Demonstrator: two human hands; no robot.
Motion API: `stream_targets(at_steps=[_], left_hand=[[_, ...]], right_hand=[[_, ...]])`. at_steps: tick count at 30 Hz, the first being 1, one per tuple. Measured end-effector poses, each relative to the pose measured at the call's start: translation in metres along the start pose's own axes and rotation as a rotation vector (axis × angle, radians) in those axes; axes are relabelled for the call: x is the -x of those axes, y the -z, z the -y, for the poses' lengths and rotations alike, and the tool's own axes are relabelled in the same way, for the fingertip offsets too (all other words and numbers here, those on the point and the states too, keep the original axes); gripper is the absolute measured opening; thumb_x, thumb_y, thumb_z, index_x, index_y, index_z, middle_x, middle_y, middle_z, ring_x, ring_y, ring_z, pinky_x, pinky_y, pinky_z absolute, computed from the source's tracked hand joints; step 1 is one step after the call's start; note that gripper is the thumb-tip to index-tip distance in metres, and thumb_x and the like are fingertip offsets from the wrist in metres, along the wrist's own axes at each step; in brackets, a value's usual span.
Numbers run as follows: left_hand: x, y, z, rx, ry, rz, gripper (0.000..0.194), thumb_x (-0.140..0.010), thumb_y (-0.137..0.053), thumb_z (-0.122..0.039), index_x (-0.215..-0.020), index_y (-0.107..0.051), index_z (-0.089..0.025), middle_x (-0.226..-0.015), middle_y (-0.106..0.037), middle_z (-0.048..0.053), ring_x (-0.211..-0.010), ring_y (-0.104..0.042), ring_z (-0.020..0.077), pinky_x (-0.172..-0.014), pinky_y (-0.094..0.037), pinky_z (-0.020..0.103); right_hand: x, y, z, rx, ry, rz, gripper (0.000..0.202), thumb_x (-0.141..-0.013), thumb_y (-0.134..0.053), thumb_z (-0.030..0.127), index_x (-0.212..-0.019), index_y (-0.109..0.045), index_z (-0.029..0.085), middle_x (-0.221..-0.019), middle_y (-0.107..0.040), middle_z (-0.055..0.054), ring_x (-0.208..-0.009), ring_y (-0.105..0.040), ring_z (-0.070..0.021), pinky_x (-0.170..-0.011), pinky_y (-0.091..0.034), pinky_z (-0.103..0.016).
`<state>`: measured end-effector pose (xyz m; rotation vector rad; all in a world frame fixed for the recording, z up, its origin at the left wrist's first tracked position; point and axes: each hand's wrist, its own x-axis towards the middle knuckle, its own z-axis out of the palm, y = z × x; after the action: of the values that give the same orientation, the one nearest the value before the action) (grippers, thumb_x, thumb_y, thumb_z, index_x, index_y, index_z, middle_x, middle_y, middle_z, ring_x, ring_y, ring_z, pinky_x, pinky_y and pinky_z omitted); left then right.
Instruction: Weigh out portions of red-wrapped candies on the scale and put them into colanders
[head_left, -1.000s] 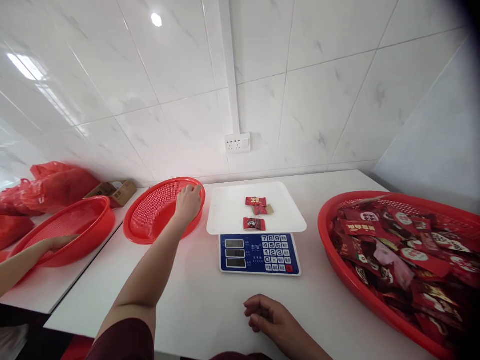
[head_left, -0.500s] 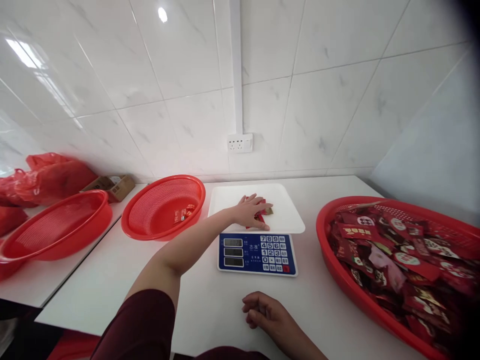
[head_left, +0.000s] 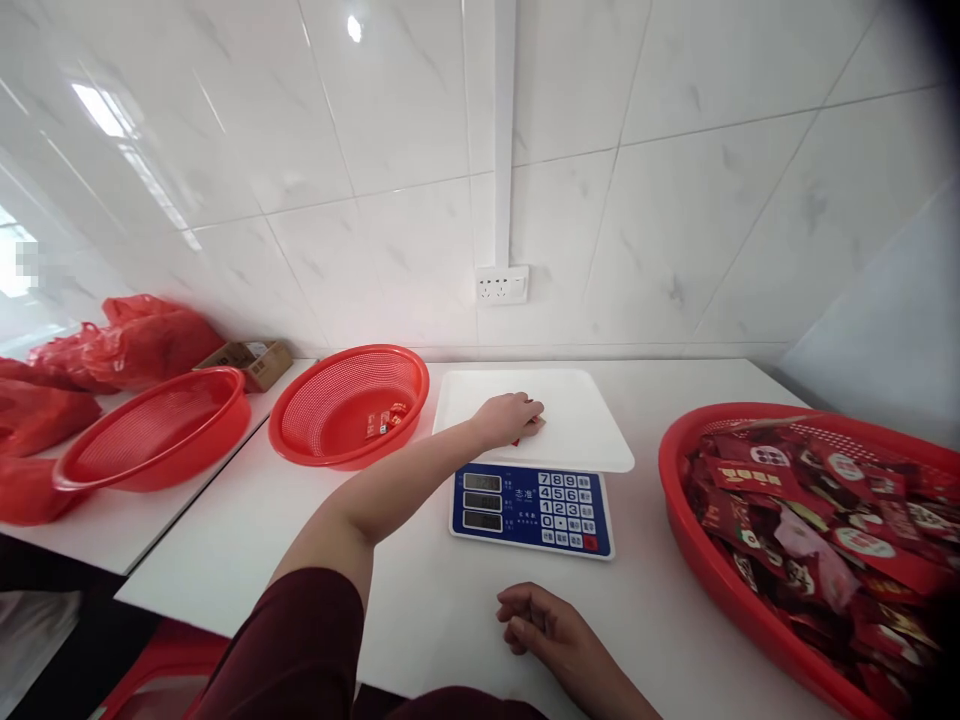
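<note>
My left hand (head_left: 510,420) is closed around small red snack packets (head_left: 535,418) on the white scale pan (head_left: 577,400). Its fingers hide most of them; only bits of red and a pale corner show. Below the pan, the blue keypad panel (head_left: 532,508) of the scale faces me, its digits too faint to read. My right hand (head_left: 551,635) rests above the white table in front of the scale, fingers loosely bent, thumb apart, with nothing in it.
A large red basket (head_left: 679,500) full of red snack packets stands at right. Left of the scale, a red basket (head_left: 307,450) holds a few packets. Farther left are another red basket (head_left: 165,430), a cardboard box (head_left: 262,365) and red plastic bags (head_left: 154,340). A wall socket (head_left: 502,285) is behind.
My left hand, spread flat over the packets before, has closed its fingers and gathered them up. My right hand keeps its pose. The whole view has shifted slightly to the left.
</note>
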<state>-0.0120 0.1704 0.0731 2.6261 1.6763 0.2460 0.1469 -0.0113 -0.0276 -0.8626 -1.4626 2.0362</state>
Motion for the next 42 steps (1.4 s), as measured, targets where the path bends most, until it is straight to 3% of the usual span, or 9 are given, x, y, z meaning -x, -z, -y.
stream_targets(at_steps=[8, 14, 19, 23, 26, 31, 35, 37, 42], left_hand=[[0.039, 0.046, 0.06, 0.074, 0.243, -0.214, 0.023, -0.088, -0.041, -0.029, -0.083, -0.061, -0.019, -0.078, -0.061, 0.002, -0.059, -0.057, 0.0119, -0.056, -0.04, 0.023], [0.093, 0.09, 0.117, 0.018, 0.534, -0.319, 0.028, -0.088, -0.038, -0.034, -0.094, -0.061, -0.018, -0.085, -0.066, 0.008, -0.073, -0.06, 0.0189, -0.061, -0.041, 0.026], [0.133, 0.093, 0.134, 0.014, 0.688, -0.227, 0.049, -0.077, -0.055, -0.048, -0.119, -0.055, -0.021, -0.126, -0.056, 0.013, -0.105, -0.058, 0.0299, -0.077, -0.046, 0.034], [0.138, 0.077, 0.105, 0.061, 0.638, -0.238, 0.058, -0.082, -0.048, -0.049, -0.132, -0.044, -0.019, -0.144, -0.037, 0.016, -0.129, -0.038, 0.0363, -0.093, -0.041, 0.046], [0.132, 0.065, 0.068, 0.183, 0.529, -0.482, 0.048, -0.083, -0.049, -0.042, -0.126, -0.05, -0.022, -0.135, -0.049, 0.012, -0.126, -0.043, 0.032, -0.099, -0.039, 0.046], [0.126, 0.051, -0.006, 1.018, 0.255, -0.588, 0.035, -0.081, -0.058, -0.044, -0.111, -0.058, -0.027, -0.114, -0.061, 0.006, -0.105, -0.059, 0.0274, -0.089, -0.048, 0.044], [0.12, 0.034, -0.057, 1.639, 0.21, -0.24, 0.03, -0.079, -0.061, -0.045, -0.101, -0.062, -0.024, -0.097, -0.064, 0.006, -0.079, -0.063, 0.0196, -0.071, -0.053, 0.034], [0.118, 0.024, -0.074, 1.784, 0.266, 0.02, 0.032, -0.078, -0.063, -0.045, -0.099, -0.063, -0.022, -0.093, -0.064, 0.006, -0.072, -0.06, 0.0163, -0.066, -0.051, 0.029], [0.12, 0.011, -0.09, 1.946, 0.316, 0.376, 0.028, -0.08, -0.062, -0.044, -0.095, -0.064, -0.02, -0.085, -0.062, 0.004, -0.066, -0.056, 0.0113, -0.062, -0.045, 0.023]], right_hand=[[0.0, 0.002, -0.005, 0.016, 0.008, 0.026, 0.04, -0.075, -0.063, 0.054, -0.097, -0.062, 0.02, -0.091, -0.064, -0.006, -0.075, -0.059, -0.0179, -0.073, -0.048, -0.035], [0.0, 0.001, -0.006, 0.055, -0.02, 0.026, 0.042, -0.074, -0.062, 0.055, -0.097, -0.061, 0.02, -0.092, -0.064, -0.006, -0.076, -0.059, -0.0182, -0.075, -0.048, -0.036], [-0.001, 0.0, 0.004, 0.036, -0.037, 0.026, 0.04, -0.074, -0.064, 0.052, -0.096, -0.061, 0.019, -0.09, -0.063, -0.006, -0.075, -0.059, -0.017, -0.076, -0.048, -0.036], [0.0, -0.006, 0.007, -0.016, -0.027, -0.011, 0.042, -0.069, -0.068, 0.051, -0.092, -0.06, 0.016, -0.087, -0.062, -0.005, -0.072, -0.06, -0.0152, -0.072, -0.049, -0.034], [0.007, -0.002, 0.02, 0.012, -0.031, -0.026, 0.041, -0.067, -0.07, 0.048, -0.091, -0.063, 0.015, -0.084, -0.065, -0.005, -0.071, -0.061, -0.0146, -0.07, -0.049, -0.033], [0.048, 0.025, 0.088, 0.35, 0.207, -0.19, 0.027, -0.083, -0.057, 0.035, -0.102, -0.063, 0.017, -0.098, -0.068, -0.007, -0.088, -0.064, -0.0169, -0.079, -0.049, -0.033], [0.082, 0.075, 0.139, 0.774, 0.253, -0.592, 0.028, -0.088, -0.049, 0.034, -0.111, -0.06, 0.022, -0.11, -0.065, -0.006, -0.101, -0.061, -0.0201, -0.087, -0.048, -0.036], [0.089, 0.106, 0.148, 1.065, 0.038, -0.776, 0.034, -0.09, -0.045, 0.032, -0.122, -0.054, 0.025, -0.12, -0.061, -0.006, -0.104, -0.059, -0.021, -0.087, -0.047, -0.034], [0.088, 0.159, 0.132, 1.279, -0.315, -0.809, 0.064, -0.074, -0.062, 0.019, -0.135, -0.043, 0.02, -0.134, -0.048, -0.016, -0.097, -0.062, -0.0289, -0.076, -0.046, -0.034]])
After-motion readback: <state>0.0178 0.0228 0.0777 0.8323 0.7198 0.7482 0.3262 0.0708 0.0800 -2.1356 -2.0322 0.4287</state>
